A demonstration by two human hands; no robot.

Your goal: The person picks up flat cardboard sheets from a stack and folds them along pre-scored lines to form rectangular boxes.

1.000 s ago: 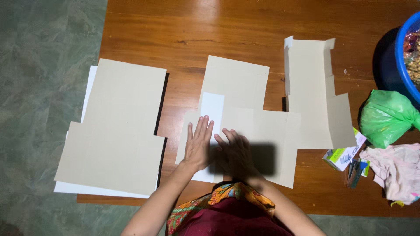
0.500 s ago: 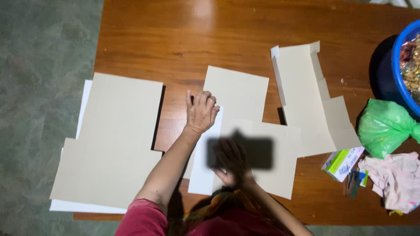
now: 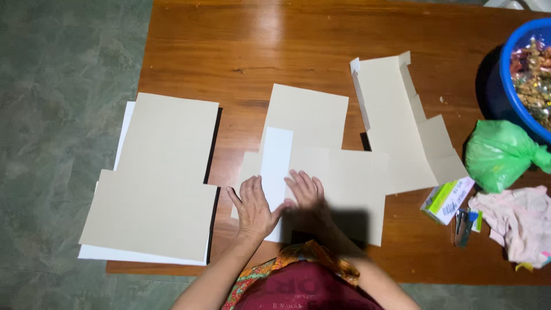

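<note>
Since half a second ago the left hand (image 3: 252, 208) has drawn back from the upper part of the middle card (image 3: 333, 172) toward the body and now lies flat beside the right hand (image 3: 307, 192), as it did a second ago. Both hands press palm-down on the near edge of that card, fingers spread and straight, gripping nothing; the left fingers (image 3: 248, 189) rest at the edge of the white strip (image 3: 276, 166), which lies on the card and runs toward 12 o'clock. A dark blur covers the right wrist. Nothing else on the table (image 3: 258, 51) appears to have moved; it only sits differently in view. At 9 o'clock from the hands a large card stack (image 3: 160, 178) overhangs the table edge. At 2 o'clock lies a creased card (image 3: 396, 120) with raised flaps. At 3 o'clock are a small box (image 3: 446, 200), a green bag (image 3: 499, 154) and a pink cloth (image 3: 516, 221), with a blue tub (image 3: 519, 51) farther off at 2 o'clock.
</note>
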